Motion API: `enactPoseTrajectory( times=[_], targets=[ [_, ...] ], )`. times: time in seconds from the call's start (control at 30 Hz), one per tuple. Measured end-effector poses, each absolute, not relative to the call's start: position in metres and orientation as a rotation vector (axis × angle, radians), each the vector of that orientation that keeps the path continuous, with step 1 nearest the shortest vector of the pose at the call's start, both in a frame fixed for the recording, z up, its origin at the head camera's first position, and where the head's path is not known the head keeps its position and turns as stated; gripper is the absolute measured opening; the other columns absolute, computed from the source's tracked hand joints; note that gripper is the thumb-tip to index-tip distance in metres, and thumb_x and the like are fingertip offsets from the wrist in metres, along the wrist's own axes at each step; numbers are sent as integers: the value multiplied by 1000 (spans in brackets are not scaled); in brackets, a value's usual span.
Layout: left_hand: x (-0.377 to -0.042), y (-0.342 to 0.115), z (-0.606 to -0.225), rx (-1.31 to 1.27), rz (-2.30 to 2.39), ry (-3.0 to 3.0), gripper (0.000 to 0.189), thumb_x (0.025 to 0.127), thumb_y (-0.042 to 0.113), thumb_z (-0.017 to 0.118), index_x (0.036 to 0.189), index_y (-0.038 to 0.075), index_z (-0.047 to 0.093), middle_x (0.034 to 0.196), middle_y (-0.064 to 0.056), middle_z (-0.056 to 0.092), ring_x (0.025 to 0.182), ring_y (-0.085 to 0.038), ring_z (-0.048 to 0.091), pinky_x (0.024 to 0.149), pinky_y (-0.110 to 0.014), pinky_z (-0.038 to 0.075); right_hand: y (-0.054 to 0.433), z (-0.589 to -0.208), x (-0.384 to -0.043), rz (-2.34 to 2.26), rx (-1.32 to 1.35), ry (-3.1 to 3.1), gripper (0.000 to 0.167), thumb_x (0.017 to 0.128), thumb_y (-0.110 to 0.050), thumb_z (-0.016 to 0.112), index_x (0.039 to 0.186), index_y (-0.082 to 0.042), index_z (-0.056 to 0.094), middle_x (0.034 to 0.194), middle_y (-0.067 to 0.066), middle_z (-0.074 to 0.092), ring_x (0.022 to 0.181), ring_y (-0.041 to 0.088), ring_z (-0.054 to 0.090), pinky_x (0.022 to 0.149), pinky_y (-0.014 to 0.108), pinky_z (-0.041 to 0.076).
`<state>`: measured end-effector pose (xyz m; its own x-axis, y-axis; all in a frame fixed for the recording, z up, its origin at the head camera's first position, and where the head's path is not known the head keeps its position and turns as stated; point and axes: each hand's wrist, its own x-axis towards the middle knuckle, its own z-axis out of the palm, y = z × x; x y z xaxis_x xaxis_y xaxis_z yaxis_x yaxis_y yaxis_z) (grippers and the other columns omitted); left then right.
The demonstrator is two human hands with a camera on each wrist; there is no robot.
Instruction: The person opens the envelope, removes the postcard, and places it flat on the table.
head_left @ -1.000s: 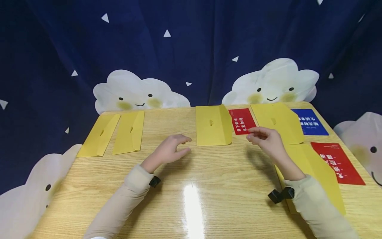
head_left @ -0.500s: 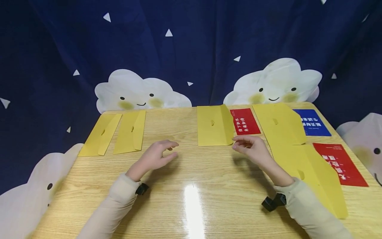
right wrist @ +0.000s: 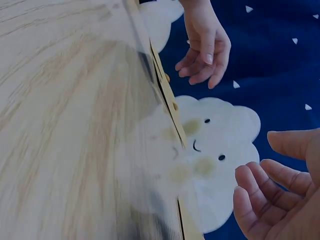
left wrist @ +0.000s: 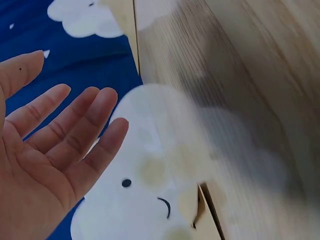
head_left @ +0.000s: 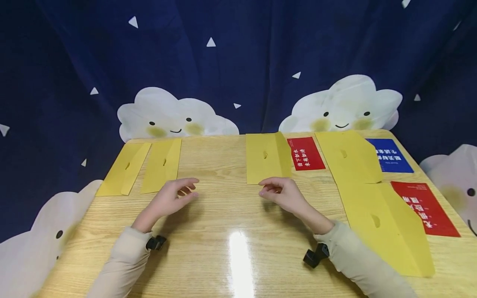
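In the head view my left hand (head_left: 167,201) is held over the wooden table with relaxed, slightly bent fingers and nothing in them. Just beyond it lie two yellow envelopes, the nearer one (head_left: 160,165) beside the far-left one (head_left: 124,170), both with flaps folded down. My right hand (head_left: 285,193) hovers at the near edge of a yellow envelope (head_left: 258,165) whose flap stands unfolded to the right. Its fingers are loosely bent and hold nothing. Both wrist views show bare palms, the left hand (left wrist: 70,150) and the right hand (right wrist: 280,200), with fingers apart.
A red card (head_left: 311,155) with white characters lies right of the middle envelope. Farther right are two larger yellow envelopes with unfolded flaps, one behind (head_left: 350,159) and one in front (head_left: 387,231), a blue card (head_left: 396,159) and another red card (head_left: 434,211). A dark-blue curtain (head_left: 238,62) hangs behind.
Both hands have drawn left and somewhat nearer the person. The right hand has come from beside the small red card to the middle envelope's near edge. Envelopes and cards lie as before.
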<state>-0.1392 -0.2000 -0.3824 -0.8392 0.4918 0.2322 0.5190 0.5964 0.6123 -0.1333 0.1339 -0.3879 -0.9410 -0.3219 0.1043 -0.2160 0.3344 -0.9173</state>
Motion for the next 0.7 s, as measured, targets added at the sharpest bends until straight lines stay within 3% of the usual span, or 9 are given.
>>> enactPoseTrajectory(
  times=[0.17, 0.47, 0.7],
  targets=[
    [-137, -219, -384, -776, -1102, -2782, 37, 83, 9, 65, 117, -5, 57, 100, -18, 63, 82, -24, 62, 67, -36, 51, 115, -388, -134, -1705, -559, 2439, 26, 79, -9, 70, 102, 1, 66, 82, 6, 65, 75, 17, 60, 67, 26, 49],
    [-144, -258, -383, -557, -896, -2839, 52, 82, 20, 67, 124, -5, 50, 115, -26, 55, 100, -39, 55, 76, -51, 46, 79, -388, -148, -1615, -769, 2416, 32, 78, -11, 70, 107, 2, 64, 82, 7, 64, 74, 14, 59, 67, 26, 48],
    [-156, -282, -386, -435, -652, -2902, 66, 83, 33, 65, 133, -2, 40, 129, -30, 40, 116, -49, 36, 90, -61, 31, 50, -395, -164, -1385, -930, 2399, 51, 81, -18, 69, 124, 3, 53, 111, 19, 60, 96, 28, 58, 78, 31, 49]
  ],
)
